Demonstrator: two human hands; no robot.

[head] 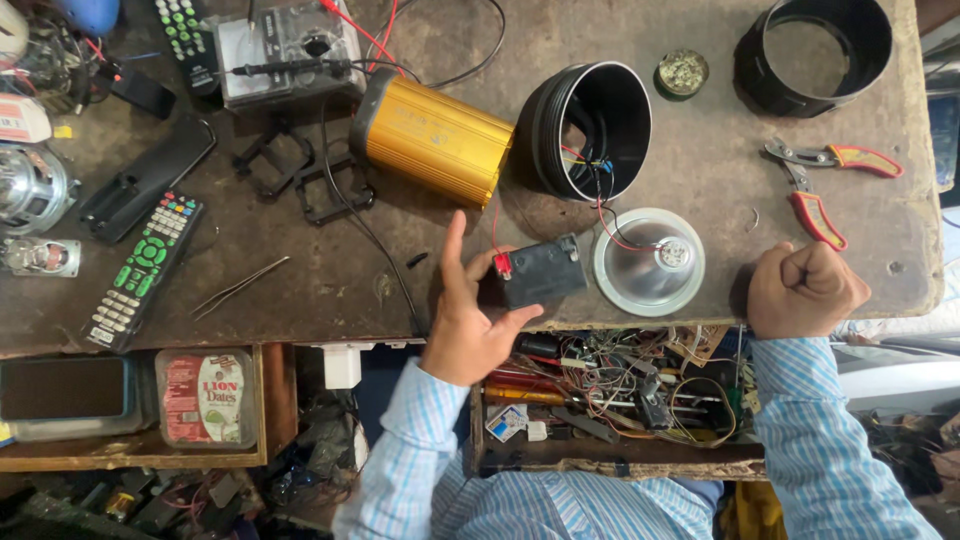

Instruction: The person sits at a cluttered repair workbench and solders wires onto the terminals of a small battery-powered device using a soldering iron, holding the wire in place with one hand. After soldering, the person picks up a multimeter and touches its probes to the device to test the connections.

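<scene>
left hand (468, 318): open, index finger raised toward 12 o'clock, other fingers spread toward 2 o'clock | right hand (803, 290): closed in a fist, seemingly empty | both forearms: in striped sleeves, running in from 6 o'clock

A clear plastic tub with a red-and-white printed label (205, 397) is seen on the low shelf at lower left, just beside a dark flat rectangular case (62, 393). A small blue-and-white printed card packet (506, 421) lies in the open drawer among wires. A white box with a red-striped label (20, 119) sits at the bench's left edge.
</scene>
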